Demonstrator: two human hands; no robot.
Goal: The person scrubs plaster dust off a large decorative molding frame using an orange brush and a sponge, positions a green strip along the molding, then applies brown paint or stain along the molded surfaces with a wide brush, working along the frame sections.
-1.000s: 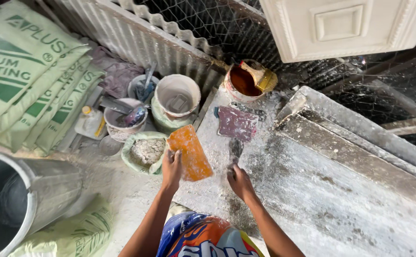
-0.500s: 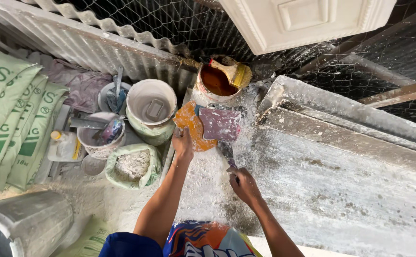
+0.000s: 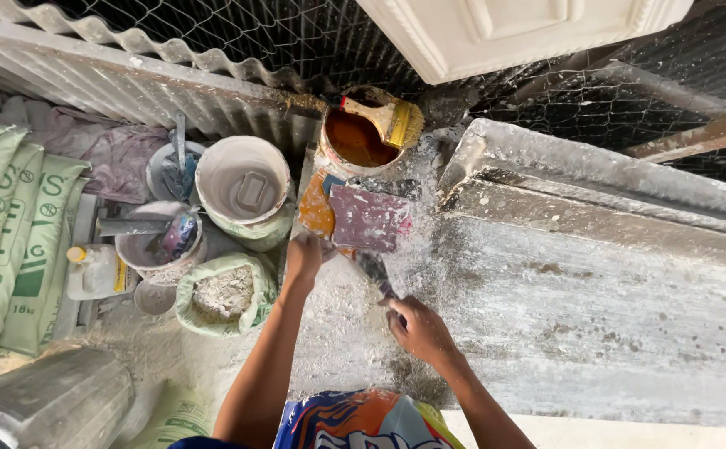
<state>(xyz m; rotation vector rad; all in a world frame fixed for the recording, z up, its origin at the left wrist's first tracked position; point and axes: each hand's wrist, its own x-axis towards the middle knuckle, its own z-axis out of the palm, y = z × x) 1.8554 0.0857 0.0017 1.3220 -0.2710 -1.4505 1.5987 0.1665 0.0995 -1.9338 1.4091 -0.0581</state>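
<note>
My left hand (image 3: 305,254) grips the lower edge of an orange sheet of sandpaper (image 3: 316,204) that lies on the dusty white slab (image 3: 546,283), just below a can of brown liquid (image 3: 354,140). A wide scraper blade (image 3: 369,218), smeared pink and grey, partly overlaps the orange sheet. Its dark handle (image 3: 377,274) runs down into my right hand (image 3: 421,328), which is closed around the handle's end. A yellow-bristled brush (image 3: 388,116) rests across the can's rim.
Left of the slab stand a white bucket (image 3: 242,187), smaller tubs with tools (image 3: 167,241) and a green bag of white powder (image 3: 223,293). Green-printed sacks (image 3: 14,249) are stacked at the far left. Corrugated sheet and wire mesh (image 3: 213,33) close off the back.
My left hand has carried the orange sheet up from beside the powder bag to the can, next to the scraper blade. My right hand stays at the scraper handle.
</note>
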